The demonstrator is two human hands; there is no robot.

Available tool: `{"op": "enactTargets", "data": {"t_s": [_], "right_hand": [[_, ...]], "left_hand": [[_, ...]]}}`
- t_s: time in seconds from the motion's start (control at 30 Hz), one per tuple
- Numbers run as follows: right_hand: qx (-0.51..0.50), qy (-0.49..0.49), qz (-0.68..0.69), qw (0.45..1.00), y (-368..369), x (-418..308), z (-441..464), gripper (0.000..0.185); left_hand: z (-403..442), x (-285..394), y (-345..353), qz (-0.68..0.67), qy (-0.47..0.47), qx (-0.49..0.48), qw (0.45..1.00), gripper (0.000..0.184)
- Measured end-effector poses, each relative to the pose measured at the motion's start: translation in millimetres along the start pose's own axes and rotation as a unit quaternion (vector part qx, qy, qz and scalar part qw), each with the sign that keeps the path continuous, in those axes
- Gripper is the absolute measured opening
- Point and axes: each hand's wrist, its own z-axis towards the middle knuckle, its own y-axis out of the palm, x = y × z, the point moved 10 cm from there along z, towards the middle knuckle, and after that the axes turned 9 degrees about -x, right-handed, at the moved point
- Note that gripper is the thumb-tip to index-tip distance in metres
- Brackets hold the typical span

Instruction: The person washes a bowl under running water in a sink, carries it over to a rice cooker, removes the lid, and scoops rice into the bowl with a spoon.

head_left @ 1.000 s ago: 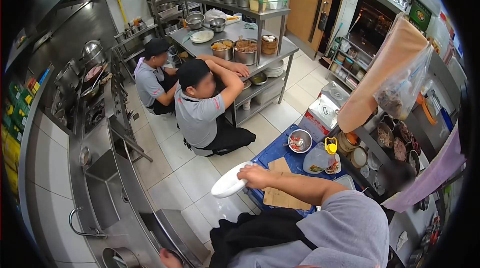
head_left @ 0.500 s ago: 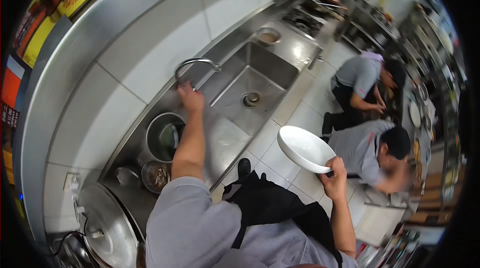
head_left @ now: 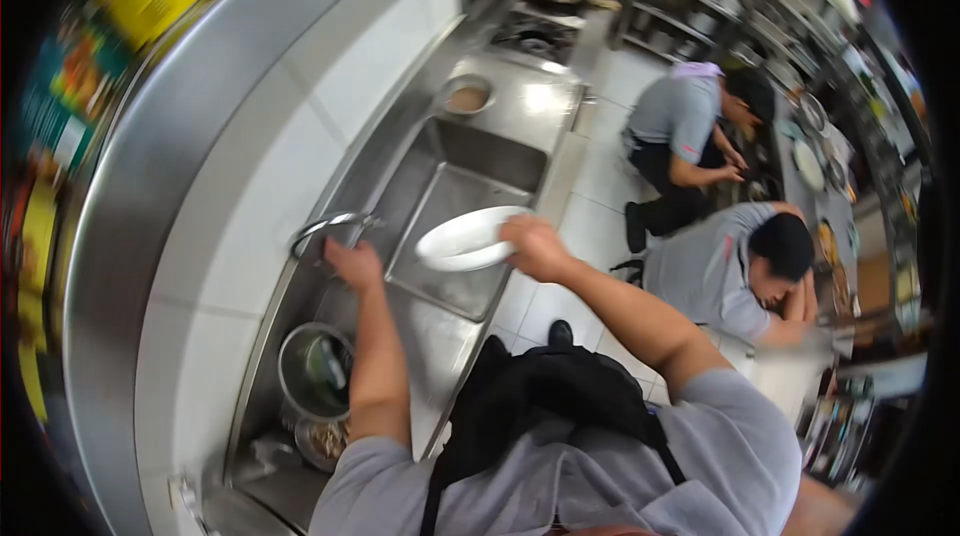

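Observation:
My right hand (head_left: 538, 248) is closed on the rim of a white bowl (head_left: 462, 244), tilted and held over the sink (head_left: 492, 158). My left hand (head_left: 355, 264) is at the base of the curved metal faucet (head_left: 308, 232), its fingers closed there and partly blurred. The faucet handle itself is hidden by the hand. Below the left forearm stands a deep metal pot (head_left: 290, 376) with something greenish in it. Beside that pot is a smaller metal bowl (head_left: 312, 448) with brownish pieces inside. The bowl in my right hand looks close to the faucet's spout but apart from it.
A metal bowl of brown liquid (head_left: 467, 98) sits on the counter beyond the sink, near a stove burner (head_left: 538, 40). Two co-workers in grey shirts (head_left: 680, 114) bend over a counter to the right. A steel shelf edge (head_left: 190, 101) curves along the upper left.
My right hand has carried the white bowl leftward from above the floor to over the sink. My left hand stays at the faucet. The camera view has shifted.

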Motion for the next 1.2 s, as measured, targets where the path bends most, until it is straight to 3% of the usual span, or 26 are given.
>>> {"op": "enactTargets", "data": {"t_s": [0.1, 0.17, 0.2, 0.27, 0.33, 0.4, 0.47, 0.5, 0.53, 0.57, 0.63, 0.67, 0.73, 0.77, 0.8, 0.83, 0.87, 0.9, 1.0, 1.07, 1.13, 1.17, 1.2], "right_hand": [[-0.058, 0.051, -0.038, 0.996, 28.8, 21.3, 30.9, 0.033], [-0.061, 0.073, -0.027, 0.995, 19.0, 22.1, 35.1, 0.035], [-0.050, 0.069, -0.040, 0.996, 20.7, 28.8, 35.4, 0.033], [-0.031, 0.068, -0.053, 0.996, 15.3, 35.2, 35.5, 0.032], [-0.020, 0.082, -0.057, 0.995, 7.4, 40.8, 35.2, 0.031], [-0.012, 0.085, -0.060, 0.995, 5.1, 45.3, 40.8, 0.030], [0.019, 0.097, -0.069, 0.993, 5.0, 48.4, 46.6, 0.031], [0.044, 0.085, -0.083, 0.992, 3.4, 45.9, 50.3, 0.031], [0.044, 0.087, -0.083, 0.992, 6.6, 47.6, 52.3, 0.031], [0.029, 0.057, -0.089, 0.994, 9.3, 39.2, 55.8, 0.031], [0.003, -0.008, -0.115, 0.993, 21.1, 23.3, 61.4, 0.030], [0.002, -0.004, -0.112, 0.994, 24.5, 20.1, 59.3, 0.030], [-0.067, -0.105, -0.119, 0.985, 40.8, -10.4, 57.3, 0.029], [-0.064, -0.146, -0.088, 0.983, 51.1, -9.9, 60.7, 0.018], [-0.062, -0.145, -0.091, 0.983, 45.5, -11.2, 70.3, 0.018], [-0.172, -0.116, -0.040, 0.977, 59.9, -3.8, 81.2, 0.016], [-0.281, -0.085, 0.013, 0.956, 76.6, 1.8, 87.0, 0.018], [-0.282, -0.051, 0.058, 0.956, 82.2, 8.8, 105.1, 0.028], [-0.267, -0.026, 0.003, 0.963, 143.8, 12.2, 155.4, 0.030], [0.048, -0.026, -0.144, 0.988, 141.1, -0.8, 168.3, 0.040], [-0.074, -0.015, -0.059, 0.995, 153.7, -41.2, 164.7, 0.047], [-0.288, -0.048, 0.012, 0.956, 167.6, -68.3, 157.3, 0.047], [-0.292, -0.051, 0.008, 0.955, 181.6, -57.4, 157.8, 0.047]], "left_hand": [[-23.0, 6.5, 9.3, 0.007, 0.025, -0.041, 0.999, 0.062], [-55.5, 16.4, 40.1, 0.144, 0.156, -0.125, 0.969, 0.062], [-59.6, 40.8, 45.7, 0.139, 0.177, -0.143, 0.964, 0.062], [-65.8, 57.7, 54.1, 0.278, 0.065, -0.280, 0.917, 0.063], [-44.6, 63.1, 84.8, 0.209, 0.080, -0.297, 0.928, 0.065], [-31.3, 89.5, 97.9, -0.034, 0.160, -0.216, 0.963, 0.067], [-32.2, 80.0, 117.2, -0.042, -0.045, -0.354, 0.933, 0.070], [-49.1, 60.1, 145.3, -0.299, -0.201, -0.424, 0.831, 0.067], [-73.2, 62.0, 163.4, -0.523, -0.337, -0.448, 0.642, 0.065], [-78.6, 59.9, 157.4, -0.521, -0.337, -0.450, 0.643, 0.065], [-90.1, 89.8, 136.8, -0.693, -0.282, -0.449, 0.488, 0.056], [-98.1, 77.8, 139.3, -0.690, -0.285, -0.452, 0.488, 0.056], [-95.4, 15.1, 140.3, -0.660, -0.319, -0.313, 0.604, 0.049], [-102.2, 4.2, 129.6, -0.658, -0.332, -0.288, 0.611, 0.049], [-108.8, -4.3, 117.6, -0.656, -0.345, -0.265, 0.617, 0.049], [-111.3, -5.7, 110.8, -0.657, -0.344, -0.266, 0.616, 0.049], [-108.0, -11.1, 96.1, -0.644, -0.317, -0.233, 0.656, 0.051], [-106.3, -14.4, 79.5, -0.629, -0.291, -0.199, 0.693, 0.053], [-102.0, 25.0, 41.2, -0.612, -0.247, -0.134, 0.739, 0.053], [-95.9, 49.0, 37.4, -0.600, -0.235, -0.138, 0.752, 0.057], [-91.8, 50.2, 27.3, -0.591, -0.223, -0.134, 0.763, 0.062], [-88.6, 50.0, 22.5, -0.592, -0.210, -0.131, 0.767, 0.059], [-87.5, 50.6, 20.7, -0.592, -0.197, -0.131, 0.770, 0.057]]}}
